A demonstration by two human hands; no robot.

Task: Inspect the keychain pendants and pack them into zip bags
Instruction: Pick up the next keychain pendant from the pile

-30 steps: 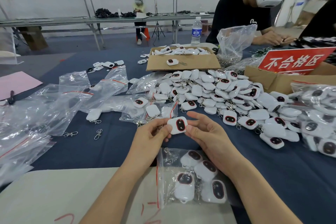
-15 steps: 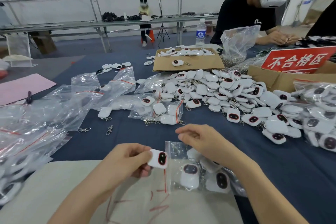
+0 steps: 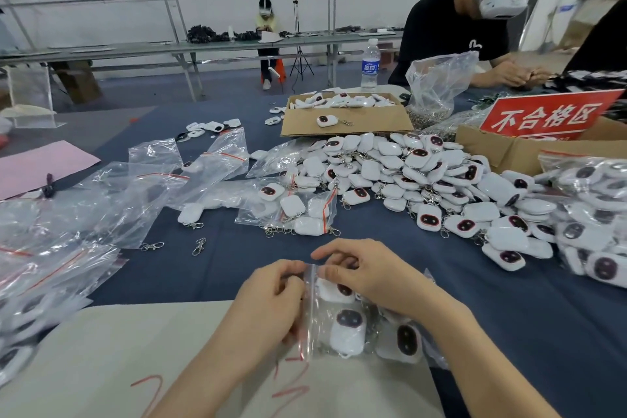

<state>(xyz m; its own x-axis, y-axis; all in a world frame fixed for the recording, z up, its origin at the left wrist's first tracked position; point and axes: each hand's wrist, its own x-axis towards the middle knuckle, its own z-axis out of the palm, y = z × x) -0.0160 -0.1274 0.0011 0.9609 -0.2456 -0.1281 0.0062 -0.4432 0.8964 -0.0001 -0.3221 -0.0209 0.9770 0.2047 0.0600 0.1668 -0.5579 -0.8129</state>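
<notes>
On the blue-covered table (image 3: 220, 276), a clear plastic zip bag with a red seal strip (image 3: 342, 348) is pinched at its mouth by the left hand (image 3: 271, 302) and the right hand (image 3: 369, 276), several white, dark-faced keychain pendants (image 3: 347, 327) already lying inside. Filled bags (image 3: 593, 210) are seen alongside, but a large loose heap (image 3: 407, 173) lies unpacked beyond the hands, so much is judged left.

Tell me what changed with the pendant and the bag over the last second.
The pendant, first held up by both hands, went down with the left hand and now lies just inside the mouth of the zip bag. The right hand let it go and pinches the bag's top edge; the left hand grips the mouth's edge. The pendant pile and cardboard box stayed put.
</notes>
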